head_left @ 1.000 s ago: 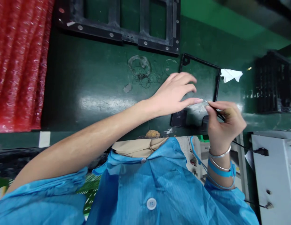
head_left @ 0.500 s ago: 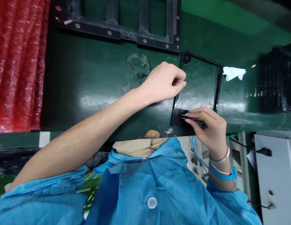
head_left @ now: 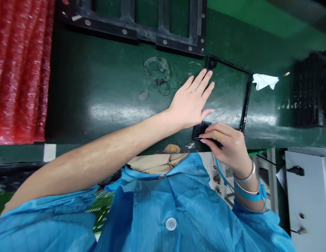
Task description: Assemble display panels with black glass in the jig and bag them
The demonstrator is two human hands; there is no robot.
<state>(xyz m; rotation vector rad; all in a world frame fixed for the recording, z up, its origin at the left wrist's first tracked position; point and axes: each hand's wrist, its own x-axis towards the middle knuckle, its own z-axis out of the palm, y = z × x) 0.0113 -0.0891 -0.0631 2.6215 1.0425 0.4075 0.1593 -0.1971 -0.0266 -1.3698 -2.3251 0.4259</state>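
Two hands on black frame, left flat, right pinching tool, tissue beside.

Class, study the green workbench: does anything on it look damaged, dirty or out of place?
Yes. The green bench top is scuffed: a ring-shaped stain with tangled dark threads lies beside the left hand. A crumpled white scrap lies loose, right of the black frame.

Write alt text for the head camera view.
A left hand lies flat, fingers spread, on the edge of a thin black frame on a green table, while the right hand pinches a slim dark tool at the frame's near corner. A crumpled white wipe lies beyond the frame.
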